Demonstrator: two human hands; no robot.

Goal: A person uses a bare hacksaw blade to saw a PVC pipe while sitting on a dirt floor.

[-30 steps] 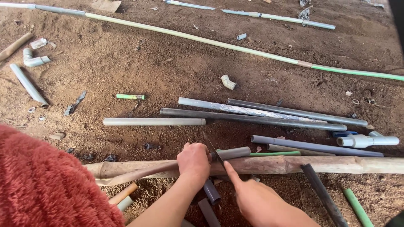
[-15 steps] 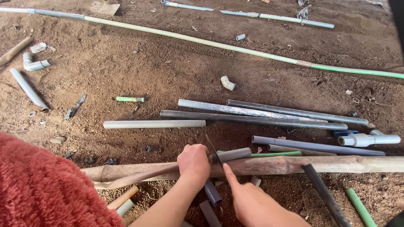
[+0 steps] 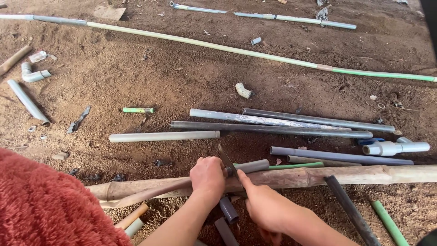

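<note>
My left hand [image 3: 207,175] is closed around a short grey pipe [image 3: 253,166] that lies across a long wooden pole [image 3: 364,174] on the dirt. My right hand [image 3: 268,210] is just below the pole, its forefinger stretched along a thin dark saw blade [image 3: 226,159]. The blade stands slanted against the grey pipe right beside my left fist. Short grey pipe offcuts [image 3: 228,209] lie on the ground between my wrists. How my right hand grips the blade's lower end is hidden.
Several long grey pipes [image 3: 273,129] lie side by side beyond the pole, and a light grey pipe [image 3: 164,136] at their left. A very long green-and-white pipe [image 3: 255,53] crosses the far ground. White fitting [image 3: 395,147] at right. Red fuzzy cloth [image 3: 41,205] at lower left.
My right hand and the blade have shifted a little against the grey pipe. My left hand stays clamped in the same spot.
</note>
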